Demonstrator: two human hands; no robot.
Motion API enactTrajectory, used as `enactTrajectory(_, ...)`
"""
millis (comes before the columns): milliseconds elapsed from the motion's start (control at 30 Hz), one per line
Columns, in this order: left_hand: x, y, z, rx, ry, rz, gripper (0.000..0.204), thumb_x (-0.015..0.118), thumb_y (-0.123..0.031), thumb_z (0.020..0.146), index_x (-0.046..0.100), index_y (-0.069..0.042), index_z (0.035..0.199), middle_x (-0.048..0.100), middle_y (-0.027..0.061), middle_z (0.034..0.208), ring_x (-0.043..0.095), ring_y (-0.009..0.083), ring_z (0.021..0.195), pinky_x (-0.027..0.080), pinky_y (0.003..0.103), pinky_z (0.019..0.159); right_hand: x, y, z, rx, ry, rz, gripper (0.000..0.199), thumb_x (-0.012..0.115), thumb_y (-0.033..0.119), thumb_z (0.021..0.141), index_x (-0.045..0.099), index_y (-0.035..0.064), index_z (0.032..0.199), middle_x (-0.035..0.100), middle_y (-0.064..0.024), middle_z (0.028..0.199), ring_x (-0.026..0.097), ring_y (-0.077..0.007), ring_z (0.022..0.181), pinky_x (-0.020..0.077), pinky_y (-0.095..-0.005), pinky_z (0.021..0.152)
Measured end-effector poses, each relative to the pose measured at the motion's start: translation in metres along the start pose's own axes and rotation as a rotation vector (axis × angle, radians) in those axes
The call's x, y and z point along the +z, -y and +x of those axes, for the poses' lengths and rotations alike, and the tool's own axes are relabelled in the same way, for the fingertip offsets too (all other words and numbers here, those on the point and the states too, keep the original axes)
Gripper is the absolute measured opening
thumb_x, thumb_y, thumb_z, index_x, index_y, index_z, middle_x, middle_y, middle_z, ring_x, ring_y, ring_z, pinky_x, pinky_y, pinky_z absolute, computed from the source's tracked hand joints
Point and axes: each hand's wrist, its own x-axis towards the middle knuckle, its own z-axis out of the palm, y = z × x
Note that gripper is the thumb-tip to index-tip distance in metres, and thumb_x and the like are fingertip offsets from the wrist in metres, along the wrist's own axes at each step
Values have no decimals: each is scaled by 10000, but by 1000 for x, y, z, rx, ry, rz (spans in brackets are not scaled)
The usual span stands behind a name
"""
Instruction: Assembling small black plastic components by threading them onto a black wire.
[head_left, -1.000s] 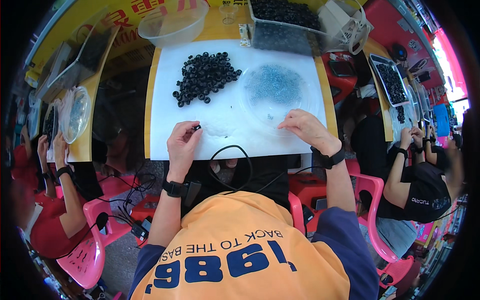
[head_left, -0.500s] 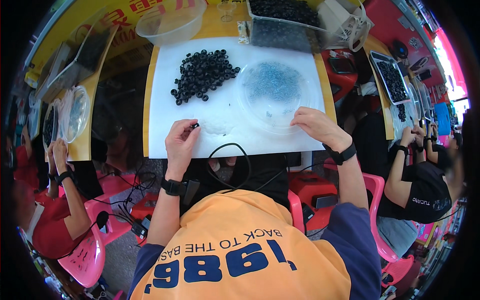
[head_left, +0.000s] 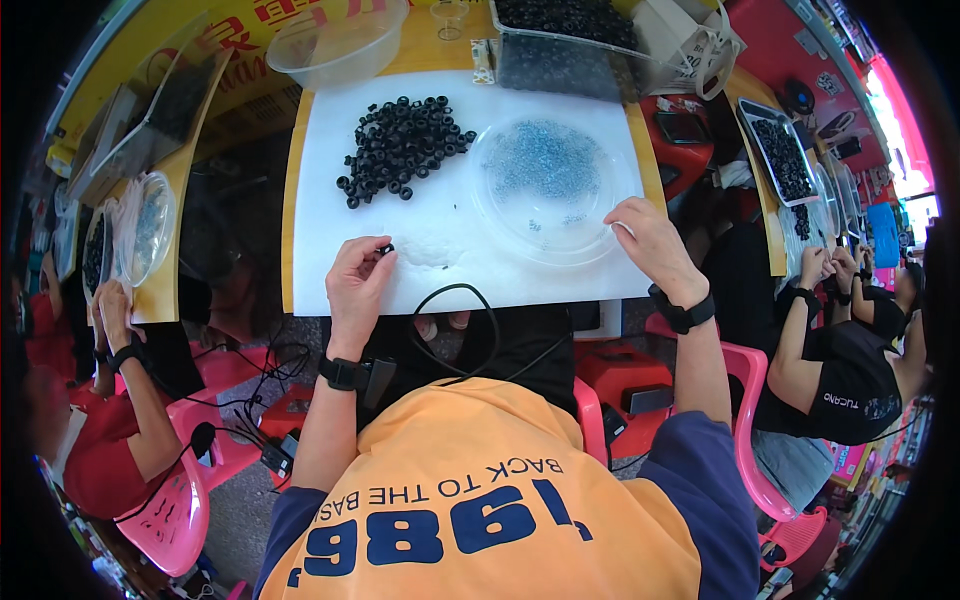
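Observation:
My left hand is above the near edge of a white board, thumb and forefinger pinching a small black ring-shaped part. At the right rim of a round clear plastic plate, my right hand has its thumb and forefinger drawn together. Whatever they hold, if anything, is too small to make out. Tiny translucent blue pieces lie spread in the plate, mostly toward its far side, with a few nearer me. Left of the plate sits a loose pile of black ring-shaped parts.
Behind the board stand an empty clear tub and a clear bin full of black parts. A black cable loops over the board's near edge. Co-workers sit at tables on the left and right.
My right hand has shifted slightly right and away from me, off the plate's near-right part to its rim. My left hand still pinches the black part, nearly in place.

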Motion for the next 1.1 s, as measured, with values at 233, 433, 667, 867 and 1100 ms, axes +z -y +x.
enactTrajectory(233, 0, 0, 0, -3, -5, -4, 214, 704, 31, 892, 715, 5, 1105, 632, 30, 1040, 591, 78, 846, 502, 208, 759, 5, 23, 8, 257, 14, -230, 201, 782, 202, 758, 746, 7, 789, 669, -178, 866, 646, -338, 939, 512, -430, 831)
enactTrajectory(433, -11, -5, 6, -268, 3, -167, 201, 686, 0, 932, 711, 13, 1131, 682, 64, 1062, 644, 98, 901, 517, 224, 821, 12, 24, 18, 369, 144, -281, 224, 773, 243, 729, 752, 25, 772, 701, -188, 904, 679, -349, 902, 531, -440, 802)
enactTrajectory(667, -6, -37, 4, -475, 55, -826, 236, 649, -4, 961, 657, 7, 1197, 707, 127, 1111, 701, 184, 975, 583, 277, 886, 21, 18, 12, 401, 71, -91, 154, 725, 118, 786, 681, 3, 878, 712, -165, 884, 682, -363, 886, 524, -448, 780)
enactTrajectory(867, 5, -49, -3, -592, 120, -1078, 254, 636, 17, 960, 624, 21, 1214, 684, 147, 1131, 696, 202, 1039, 601, 266, 916, 9, 85, 30, 459, -155, 280, 149, 753, 55, 816, 746, 14, 959, 738, -110, 890, 677, -197, 791, 513, -309, 743)
enactTrajectory(1100, 10, -60, -9, -620, 201, -1112, 250, 635, 29, 960, 635, 31, 1210, 685, 136, 1127, 697, 245, 1108, 603, 289, 943, 45, 182, 56, 154, -147, 969, 123, 753, 0, 853, 775, 20, 973, 750, -52, 966, 623, -89, 828, 461, -237, 723)
